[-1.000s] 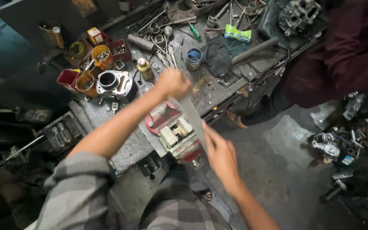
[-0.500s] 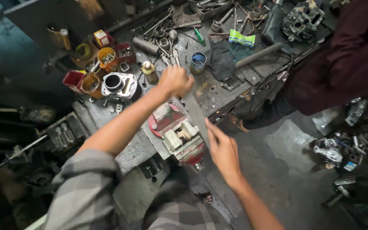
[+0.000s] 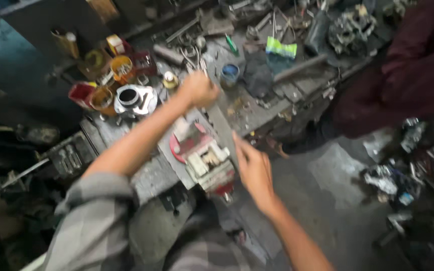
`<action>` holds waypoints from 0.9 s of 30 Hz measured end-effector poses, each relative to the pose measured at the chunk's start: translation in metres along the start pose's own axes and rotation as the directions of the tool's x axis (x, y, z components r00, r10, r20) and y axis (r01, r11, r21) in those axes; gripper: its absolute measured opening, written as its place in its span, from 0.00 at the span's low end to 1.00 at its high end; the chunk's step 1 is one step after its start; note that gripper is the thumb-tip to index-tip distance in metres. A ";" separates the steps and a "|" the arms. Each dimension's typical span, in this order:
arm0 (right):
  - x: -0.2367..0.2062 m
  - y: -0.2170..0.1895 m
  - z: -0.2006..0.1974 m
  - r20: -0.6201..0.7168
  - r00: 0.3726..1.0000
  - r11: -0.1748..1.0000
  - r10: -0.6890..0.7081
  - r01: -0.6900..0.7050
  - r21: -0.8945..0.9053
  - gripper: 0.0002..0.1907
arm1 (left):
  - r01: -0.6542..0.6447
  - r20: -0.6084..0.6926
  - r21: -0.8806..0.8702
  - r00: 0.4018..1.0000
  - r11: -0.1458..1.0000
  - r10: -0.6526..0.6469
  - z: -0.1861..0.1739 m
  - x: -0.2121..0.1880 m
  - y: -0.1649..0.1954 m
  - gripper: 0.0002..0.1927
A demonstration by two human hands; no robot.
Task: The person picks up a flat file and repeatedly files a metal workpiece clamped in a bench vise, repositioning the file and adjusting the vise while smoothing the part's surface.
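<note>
Right hand (image 3: pixel 253 168) has slid down the long flat grey metal file (image 3: pixel 222 128).
Left hand (image 3: pixel 198 89) fisted on its far end, frame centre; right fingers pinch the near end beside the red bench vise (image 3: pixel 204 158).

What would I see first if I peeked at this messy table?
A red vise at the bench's near edge, with the left hand and right hand at either end of a long grey strip. Left of it sits a shiny metal ring part beside orange cups.
</note>
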State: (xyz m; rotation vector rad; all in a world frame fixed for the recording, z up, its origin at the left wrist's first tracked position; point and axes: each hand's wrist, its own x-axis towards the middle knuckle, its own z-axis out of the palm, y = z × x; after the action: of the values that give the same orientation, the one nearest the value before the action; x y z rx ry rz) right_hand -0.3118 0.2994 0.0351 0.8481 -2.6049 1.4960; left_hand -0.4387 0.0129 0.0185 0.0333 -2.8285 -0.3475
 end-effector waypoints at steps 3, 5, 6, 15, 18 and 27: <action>0.020 -0.002 -0.008 0.010 0.994 0.994 0.105 -0.105 0.007 0.18 | 0.002 -0.036 -0.019 0.999 1.000 -0.002 -0.007 0.016 -0.001 0.24; -0.006 -0.017 -0.027 0.018 1.000 0.997 0.005 -0.006 0.075 0.17 | -0.054 -0.019 -0.051 0.998 0.997 0.053 -0.006 -0.003 0.020 0.23; -0.031 -0.029 -0.034 0.026 0.993 0.988 0.118 -0.120 0.102 0.18 | -0.073 0.000 -0.082 0.997 0.994 0.074 0.000 -0.026 0.039 0.23; 0.010 -0.006 -0.005 0.020 0.986 0.985 0.168 -0.167 -0.048 0.17 | 0.062 -0.032 -0.073 0.997 0.995 -0.064 -0.001 0.007 0.000 0.22; 0.010 -0.010 -0.020 0.031 0.992 0.993 0.119 -0.118 -0.018 0.17 | 0.007 -0.116 -0.018 0.993 1.000 -0.009 -0.010 0.006 0.008 0.25; -0.032 -0.013 -0.016 0.011 0.979 0.977 0.204 -0.203 -0.058 0.17 | 0.078 0.006 -0.075 0.997 0.994 -0.078 0.013 -0.027 0.025 0.24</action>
State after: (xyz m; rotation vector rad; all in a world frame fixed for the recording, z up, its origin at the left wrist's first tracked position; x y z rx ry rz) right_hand -0.2828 0.3218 0.0451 0.6066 -2.8061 1.4549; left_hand -0.4163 0.0419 0.0046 0.1282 -2.8202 -0.4719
